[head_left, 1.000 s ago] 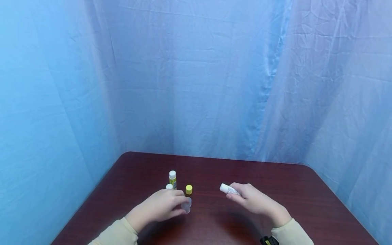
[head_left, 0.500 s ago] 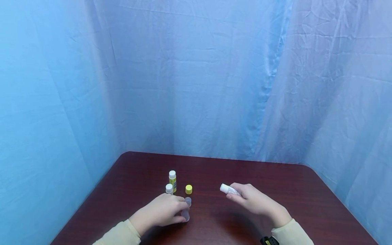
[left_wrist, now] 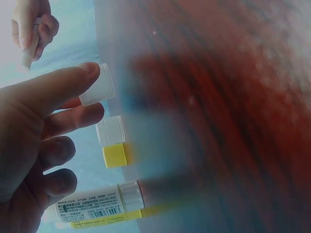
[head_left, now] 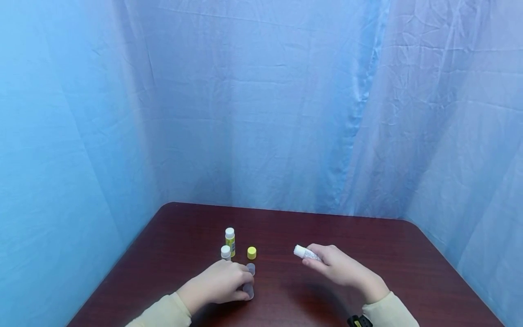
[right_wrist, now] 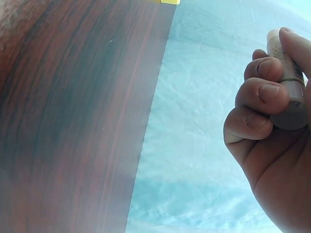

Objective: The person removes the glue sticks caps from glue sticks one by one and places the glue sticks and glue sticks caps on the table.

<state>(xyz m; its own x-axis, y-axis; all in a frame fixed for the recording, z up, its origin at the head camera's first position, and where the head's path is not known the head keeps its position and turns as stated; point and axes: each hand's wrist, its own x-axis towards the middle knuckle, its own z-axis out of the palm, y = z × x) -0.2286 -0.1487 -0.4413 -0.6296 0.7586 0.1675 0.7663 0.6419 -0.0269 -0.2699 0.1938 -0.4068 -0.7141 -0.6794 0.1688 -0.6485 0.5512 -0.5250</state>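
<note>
My left hand [head_left: 222, 280] pinches a translucent ribbed cap [left_wrist: 104, 87] between thumb and index finger, low over or on the table; I cannot tell if it touches. Just beyond it stands a second translucent cap [head_left: 251, 269], with a yellow cap [head_left: 251, 253] behind. Two uncapped glue sticks stand left of these caps: a yellow-labelled one [head_left: 230, 243] and a nearer white-labelled one [left_wrist: 92, 206], partly hidden by my left hand in the head view. In my right hand [head_left: 343, 268] is a white glue stick [head_left: 304, 252], held tilted with its white end pointing left.
The dark red wooden table [head_left: 327, 231] has rounded far corners. Pale blue curtains [head_left: 261, 113] hang behind it and along both sides. A black wristband [head_left: 359, 321] shows at the right sleeve.
My left hand has drawn the pinched translucent cap nearer to me, away from the second one, so a gap now shows between them. The right hand keeps its place with the glue stick.
</note>
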